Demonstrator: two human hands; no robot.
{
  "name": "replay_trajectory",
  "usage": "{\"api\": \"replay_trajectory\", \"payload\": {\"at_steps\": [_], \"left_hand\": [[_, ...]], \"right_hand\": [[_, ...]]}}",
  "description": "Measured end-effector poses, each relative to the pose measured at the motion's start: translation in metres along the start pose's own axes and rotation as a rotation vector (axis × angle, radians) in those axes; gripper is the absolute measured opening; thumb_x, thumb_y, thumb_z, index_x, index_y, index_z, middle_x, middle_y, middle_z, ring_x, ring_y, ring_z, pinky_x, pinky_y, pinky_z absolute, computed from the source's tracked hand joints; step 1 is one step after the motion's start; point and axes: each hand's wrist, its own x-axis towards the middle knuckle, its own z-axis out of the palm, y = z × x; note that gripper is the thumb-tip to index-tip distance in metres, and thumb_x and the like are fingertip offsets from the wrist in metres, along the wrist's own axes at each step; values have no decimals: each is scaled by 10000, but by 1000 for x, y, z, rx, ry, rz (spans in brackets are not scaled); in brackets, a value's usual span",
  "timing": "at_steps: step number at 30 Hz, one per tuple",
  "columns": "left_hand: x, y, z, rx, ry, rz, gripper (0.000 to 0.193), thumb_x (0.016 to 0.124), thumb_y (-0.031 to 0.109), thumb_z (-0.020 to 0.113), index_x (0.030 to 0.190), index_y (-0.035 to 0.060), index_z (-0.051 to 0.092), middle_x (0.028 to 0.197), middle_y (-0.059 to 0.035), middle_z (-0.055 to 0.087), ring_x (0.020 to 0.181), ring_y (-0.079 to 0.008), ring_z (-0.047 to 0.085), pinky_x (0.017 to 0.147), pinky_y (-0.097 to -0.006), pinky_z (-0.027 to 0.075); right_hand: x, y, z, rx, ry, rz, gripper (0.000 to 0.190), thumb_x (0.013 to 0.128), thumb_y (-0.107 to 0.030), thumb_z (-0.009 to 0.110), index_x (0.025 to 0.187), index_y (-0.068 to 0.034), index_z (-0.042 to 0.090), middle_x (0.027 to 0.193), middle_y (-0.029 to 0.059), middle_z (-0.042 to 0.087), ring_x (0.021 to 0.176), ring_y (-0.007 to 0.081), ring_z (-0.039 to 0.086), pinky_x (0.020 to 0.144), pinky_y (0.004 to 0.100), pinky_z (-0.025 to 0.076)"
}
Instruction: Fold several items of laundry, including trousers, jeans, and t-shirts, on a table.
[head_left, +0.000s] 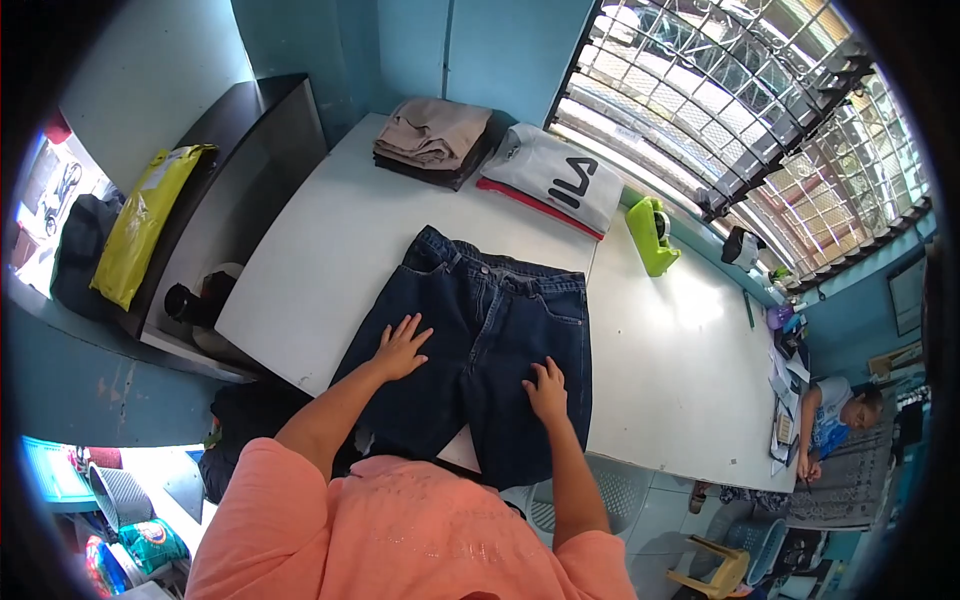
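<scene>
Dark blue denim jeans (480, 322) lie front side up on a white table (660, 390), waistband towards the far side, legs running towards my body. My left hand (401, 349) rests flat on the left leg with its fingers spread. On the right leg lies my right hand (547, 386), its fingers slightly bent and apart. Neither hand grips the cloth. The lower ends of the legs are partly hidden by my body.
Folded beige trousers (435, 133) and a folded grey shirt (551, 176) top stacks at the back. A lime-green tape dispenser (651, 236) stands right of them. A yellow plastic package (146, 225) lies on the left shelf. Another person (832, 412) sits at the table's far right end.
</scene>
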Motion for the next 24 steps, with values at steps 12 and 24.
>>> {"api": "replay_trajectory", "payload": {"at_steps": [12,24], "left_hand": [[66,25,-43,-109,358,240,530,773,160,537,1243,42,324,1323,-146,243,1191,-288,300,952,-418,285],[201,61,-77,124,-97,156,447,643,113,632,1053,47,467,1018,-114,507,909,-290,539,756,-377,455]], "right_hand": [[104,-55,-15,229,77,-70,246,760,-2,476,992,-80,502,1059,93,505,957,292,506,776,344,430],[187,-60,11,-47,-181,-195,333,758,-19,439,1078,-97,485,964,95,490,903,286,519,720,368,454]]}}
